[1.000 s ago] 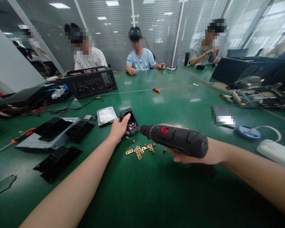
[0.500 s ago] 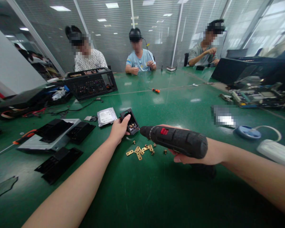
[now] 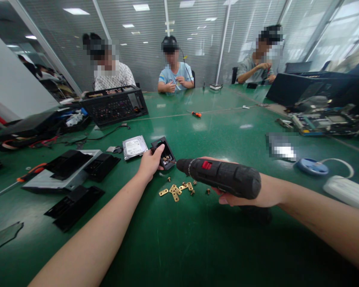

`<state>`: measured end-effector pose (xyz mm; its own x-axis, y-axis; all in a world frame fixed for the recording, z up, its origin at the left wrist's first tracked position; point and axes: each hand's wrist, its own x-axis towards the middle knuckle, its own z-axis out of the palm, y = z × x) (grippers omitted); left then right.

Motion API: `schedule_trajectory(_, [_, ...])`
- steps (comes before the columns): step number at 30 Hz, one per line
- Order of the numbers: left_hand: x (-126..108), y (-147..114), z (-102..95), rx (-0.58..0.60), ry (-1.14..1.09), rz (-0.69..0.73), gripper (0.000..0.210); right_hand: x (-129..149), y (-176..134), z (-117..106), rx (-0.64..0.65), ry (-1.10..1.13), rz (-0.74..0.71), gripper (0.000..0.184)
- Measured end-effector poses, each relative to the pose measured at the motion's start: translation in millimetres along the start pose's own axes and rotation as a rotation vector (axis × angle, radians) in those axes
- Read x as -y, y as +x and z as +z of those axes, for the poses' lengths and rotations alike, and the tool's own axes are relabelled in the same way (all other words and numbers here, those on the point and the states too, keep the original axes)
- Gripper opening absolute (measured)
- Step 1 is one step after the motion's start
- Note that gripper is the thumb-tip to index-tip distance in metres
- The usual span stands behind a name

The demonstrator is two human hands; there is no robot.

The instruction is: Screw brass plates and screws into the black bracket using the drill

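My left hand (image 3: 151, 161) is closed on a small black box-like part (image 3: 166, 149), its thumb over the near rim. Small brass-coloured pieces show inside that part. In my right hand (image 3: 230, 198) is a black cordless drill (image 3: 221, 175) with a red switch on top. The drill's nose points left, and its tip meets the black part's right edge; whether it touches a screw I cannot tell. Several flat brass plates (image 3: 175, 190) and small screws (image 3: 208, 191) lie on the green table just below. A silver hard drive (image 3: 134, 147) lies left of the black part.
Left are a grey metal case (image 3: 60, 179), black plastic pieces (image 3: 77, 205) and an orange-handled screwdriver (image 3: 32, 173). A computer case (image 3: 116, 105) stands farther back. Right are a blue tape roll (image 3: 312, 166) and a circuit board (image 3: 326, 121). Three people (image 3: 176, 75) sit across the table.
My hands, the drill and the black part stay nearly still. Across the table, the middle person's hands have come closer together.
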<state>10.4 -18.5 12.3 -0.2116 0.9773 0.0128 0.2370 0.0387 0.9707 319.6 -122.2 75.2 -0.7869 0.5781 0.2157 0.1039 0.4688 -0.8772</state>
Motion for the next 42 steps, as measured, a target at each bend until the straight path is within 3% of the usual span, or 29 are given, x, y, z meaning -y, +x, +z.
schedule_trajectory(15, [-0.8, -0.5, 0.7, 0.0, 0.003, 0.0, 0.05, 3.9, 2.1, -0.4, -0.009, -0.041, -0.007, 0.088])
schedule_trajectory(32, [2.0, -0.2, -2.3, 0.064, -0.004, 0.028, 0.051, 1.8, 1.4, -0.1, 0.007, 0.047, 0.03, 0.093])
schedule_trajectory(42, [0.8, 0.4, -0.8, 0.03, 0.012, 0.007, 0.05, 0.7, 0.8, 0.4, -0.005, 0.193, 0.109, 0.09])
